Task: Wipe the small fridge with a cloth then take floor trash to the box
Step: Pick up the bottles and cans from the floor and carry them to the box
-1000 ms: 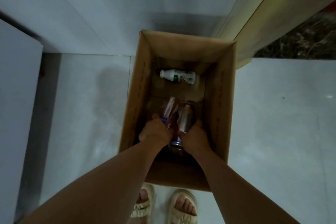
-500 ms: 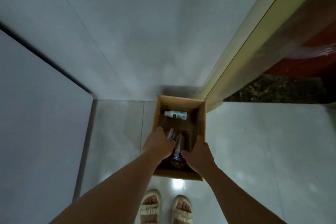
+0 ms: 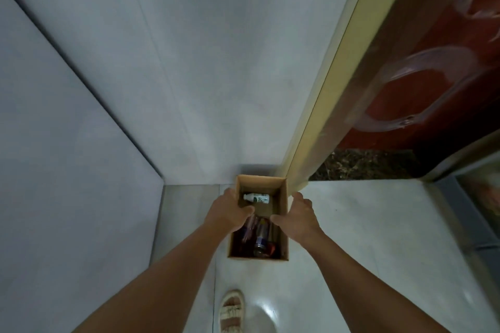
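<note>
An open cardboard box (image 3: 283, 220) stands on the floor in the corner. A white bottle (image 3: 257, 198) lies at its far end. Cans and bottles (image 3: 262, 235) lie in a pile at its near end. My left hand (image 3: 230, 211) hovers above the box's left side with relaxed fingers and holds nothing. Over the right wall of the box, my right hand (image 3: 299, 217) is spread open and empty. Both hands are well above the trash. The small fridge and the cloth are out of sight.
Grey walls (image 3: 189, 62) close the corner behind and left of the box. A yellow-edged door frame (image 3: 324, 105) rises at the right, with a red panel (image 3: 433, 62) beyond it. Pale glossy floor tiles (image 3: 365, 238) spread to the right. One sandalled foot (image 3: 231, 311) shows below.
Both hands let go of the cans inside the box and rose out of it, spreading apart. The view pulled up and away, so the box looks much smaller.
</note>
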